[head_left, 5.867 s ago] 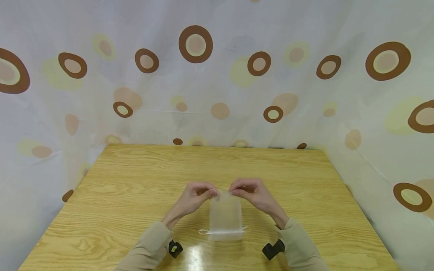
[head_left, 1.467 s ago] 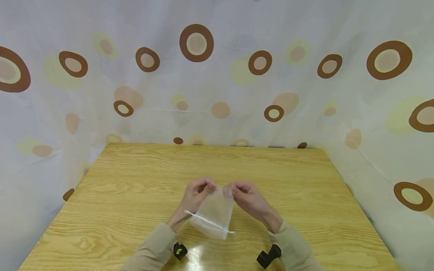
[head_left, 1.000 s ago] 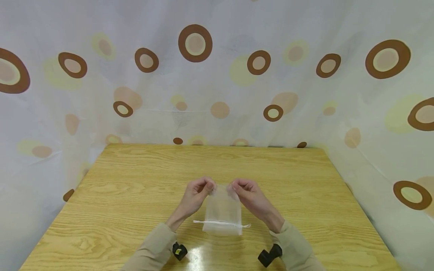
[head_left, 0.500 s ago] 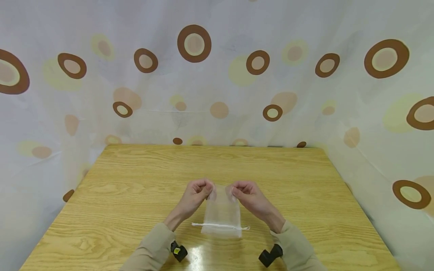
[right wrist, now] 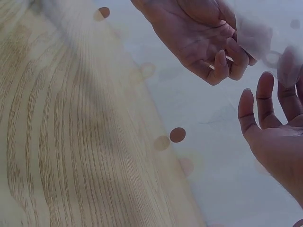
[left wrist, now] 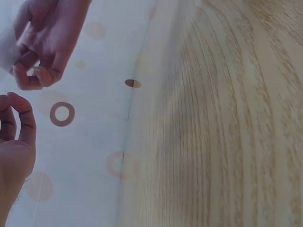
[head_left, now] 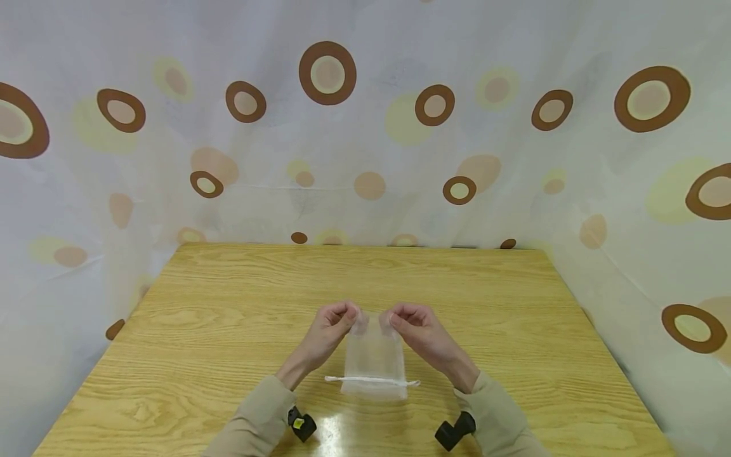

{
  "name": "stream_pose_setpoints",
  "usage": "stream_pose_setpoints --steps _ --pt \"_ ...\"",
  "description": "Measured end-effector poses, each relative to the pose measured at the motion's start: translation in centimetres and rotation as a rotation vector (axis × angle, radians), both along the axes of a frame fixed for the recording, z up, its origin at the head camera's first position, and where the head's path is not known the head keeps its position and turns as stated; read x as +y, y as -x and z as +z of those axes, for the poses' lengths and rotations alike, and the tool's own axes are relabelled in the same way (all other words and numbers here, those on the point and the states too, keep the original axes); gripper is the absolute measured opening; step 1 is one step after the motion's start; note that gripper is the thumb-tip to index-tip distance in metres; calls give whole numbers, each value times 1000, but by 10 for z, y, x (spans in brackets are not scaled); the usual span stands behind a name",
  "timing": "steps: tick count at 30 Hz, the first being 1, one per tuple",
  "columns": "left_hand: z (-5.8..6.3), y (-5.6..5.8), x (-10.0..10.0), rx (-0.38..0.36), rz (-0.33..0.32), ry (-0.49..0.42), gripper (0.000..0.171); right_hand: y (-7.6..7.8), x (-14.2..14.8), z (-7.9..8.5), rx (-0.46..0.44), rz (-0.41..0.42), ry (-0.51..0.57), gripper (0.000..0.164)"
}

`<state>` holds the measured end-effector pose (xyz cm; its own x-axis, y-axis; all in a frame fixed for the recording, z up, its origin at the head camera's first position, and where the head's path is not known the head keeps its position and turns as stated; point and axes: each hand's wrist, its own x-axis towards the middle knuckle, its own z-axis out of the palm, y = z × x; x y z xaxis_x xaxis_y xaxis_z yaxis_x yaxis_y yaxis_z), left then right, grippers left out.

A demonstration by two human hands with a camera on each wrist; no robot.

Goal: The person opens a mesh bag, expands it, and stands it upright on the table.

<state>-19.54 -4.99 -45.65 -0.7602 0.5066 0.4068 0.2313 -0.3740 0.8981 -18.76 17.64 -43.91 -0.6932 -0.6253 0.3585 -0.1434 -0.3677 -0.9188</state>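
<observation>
A sheer white drawstring pouch (head_left: 374, 355) hangs between my hands in the head view, its drawstring (head_left: 371, 380) end toward me and cord ends sticking out on both sides. My left hand (head_left: 327, 330) pinches the far left corner between thumb and forefinger. The far right corner is pinched by my right hand (head_left: 424, 333). Fingertips of both hands show through the thin fabric. In the right wrist view, part of the pouch (right wrist: 253, 35) covers some left-hand fingers. Only a pale blur of the pouch (left wrist: 7, 49) shows at the edge of the left wrist view.
Beneath lies a light wood-grain table (head_left: 365, 273). A white curtain (head_left: 377, 146) with brown rings and pastel dots surrounds its back and sides. Black wrist cameras (head_left: 301, 424) sit on both beige sleeves (head_left: 257, 406).
About 1.5 s ago the pouch swung tilted to the left with the hands closer together; now it hangs straight and the hands are a little farther apart. In the last half second almost nothing moved.
</observation>
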Motion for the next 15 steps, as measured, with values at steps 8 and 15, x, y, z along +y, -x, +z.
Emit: stream_pose_setpoints --steps 8,15 --pt "-2 1 -1 56 18 2 21 2 -1 -1 26 -10 -10 27" --pt "-3 1 -3 -3 35 24 21 2 -1 -3 17 -21 -23 27"
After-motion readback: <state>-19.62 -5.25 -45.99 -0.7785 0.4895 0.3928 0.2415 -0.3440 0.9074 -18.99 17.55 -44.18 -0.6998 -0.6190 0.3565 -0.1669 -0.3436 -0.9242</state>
